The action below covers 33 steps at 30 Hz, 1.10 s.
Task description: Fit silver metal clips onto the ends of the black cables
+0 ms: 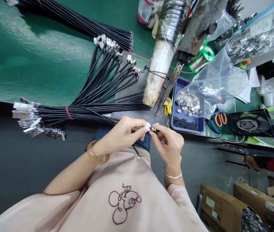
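Observation:
In front of my waist, my left hand is closed in a pinch, with something white at its fingertips. A black cable comes out below it and ends in a metal plug that hangs over the shirt. Facing it, my right hand pinches a small silver metal connector shell against the left fingertips. How the two parts fit together is too small to make out. Left of the hands, a bundle of black cables tied with a red band lies along the table edge.
A soldering iron and an extraction hose hang close above the hands. A blue tray holds metal shells and small black parts. Nearby are yellow clips, orange-handled scissors, a solder spool and a fan.

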{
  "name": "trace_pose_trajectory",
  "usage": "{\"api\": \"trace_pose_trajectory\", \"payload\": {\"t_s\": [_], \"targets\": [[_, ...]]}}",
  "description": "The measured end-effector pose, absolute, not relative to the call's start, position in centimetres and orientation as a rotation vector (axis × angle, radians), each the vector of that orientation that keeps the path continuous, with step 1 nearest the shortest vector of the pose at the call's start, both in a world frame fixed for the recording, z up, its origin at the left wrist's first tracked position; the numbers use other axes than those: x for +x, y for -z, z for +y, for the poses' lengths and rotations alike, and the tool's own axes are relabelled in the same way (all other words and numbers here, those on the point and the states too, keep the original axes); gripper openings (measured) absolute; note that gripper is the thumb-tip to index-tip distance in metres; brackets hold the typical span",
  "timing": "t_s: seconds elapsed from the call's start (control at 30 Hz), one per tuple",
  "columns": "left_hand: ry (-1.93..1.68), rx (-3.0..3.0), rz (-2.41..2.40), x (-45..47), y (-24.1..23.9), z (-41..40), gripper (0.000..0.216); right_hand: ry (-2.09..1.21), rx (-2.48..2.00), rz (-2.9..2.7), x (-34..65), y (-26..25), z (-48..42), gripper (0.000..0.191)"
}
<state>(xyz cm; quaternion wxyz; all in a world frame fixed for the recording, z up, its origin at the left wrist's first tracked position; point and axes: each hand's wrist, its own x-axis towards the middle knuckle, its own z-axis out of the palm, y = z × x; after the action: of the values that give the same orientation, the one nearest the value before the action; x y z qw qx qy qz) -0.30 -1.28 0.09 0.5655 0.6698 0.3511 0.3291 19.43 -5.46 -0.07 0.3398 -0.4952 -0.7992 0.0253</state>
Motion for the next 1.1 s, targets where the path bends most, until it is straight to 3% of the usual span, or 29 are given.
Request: {"api": "trace_pose_trajectory", "payload": {"t_s": [0.27,0.43,0.5,0.67,0.8,0.97,1.1], "targets": [[-0.760,1.686,0.835,-0.2,0.7,-1.5,0.028,-0.561,-1.359,-2.038,19.8,0.0,-4.8,0.007],[-0.794,1.759,0.847,0.0,1.1,-1.8,0.013,-0.642,-1.397,-2.003,20.1,-0.5,-5.0,0.011],[-0.839,1.788,0.836,0.0,1.2,-1.8,0.011,-0.623,-1.463,-1.885,20.9,-0.7,-4.8,0.013],[-0.968,1.925,0.797,0.1,1.0,-1.8,0.013,-0.178,-1.819,-1.654,25.6,-1.0,-2.3,0.020],[-0.954,2.070,0.783,0.4,0.4,-1.4,0.022,-0.298,-1.938,-1.849,28.5,-1.1,0.1,0.019],[-0.871,1.795,0.835,0.5,0.0,-0.5,0.022,-0.553,-1.977,-1.967,28.8,-1.5,1.4,0.015],[-0.807,1.627,0.904,0.7,0.0,-0.2,0.027,-0.407,-1.928,-1.874,27.8,-1.6,0.5,0.013]]}}
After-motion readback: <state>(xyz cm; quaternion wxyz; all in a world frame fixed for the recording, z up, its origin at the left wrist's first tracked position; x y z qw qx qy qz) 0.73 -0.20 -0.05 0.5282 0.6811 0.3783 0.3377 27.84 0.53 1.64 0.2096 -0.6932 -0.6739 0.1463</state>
